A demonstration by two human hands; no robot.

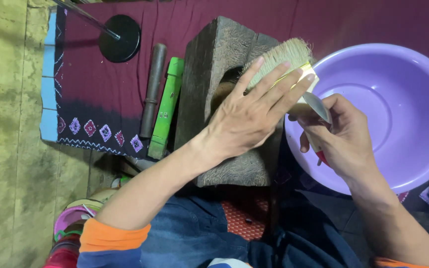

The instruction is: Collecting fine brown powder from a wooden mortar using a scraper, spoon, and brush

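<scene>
Fibre bundle [284, 57] pressed flat under spread left hand [247, 116], right hand [341, 139] gripping knife [318, 104]; best cut slowly, clear of fingertips [308, 78].

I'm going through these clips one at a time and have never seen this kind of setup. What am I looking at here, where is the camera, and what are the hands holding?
There is no machine here: a person works with two bare hands, and the single picture comes from a camera worn on their head, looking down over their lap.

The left hand lies flat, fingers spread, pressing a bundle of pale, straw-like fibres onto a dark, worn wooden block. The right hand grips a knife, its blade against the fibre bundle beside the left fingertips.

To the right sits a purple plastic basin. Left of the block lie a green stick and a dark rod, with a round black base beyond them. All of this rests on a maroon cloth with a patterned border, spread on a bare floor.
</scene>
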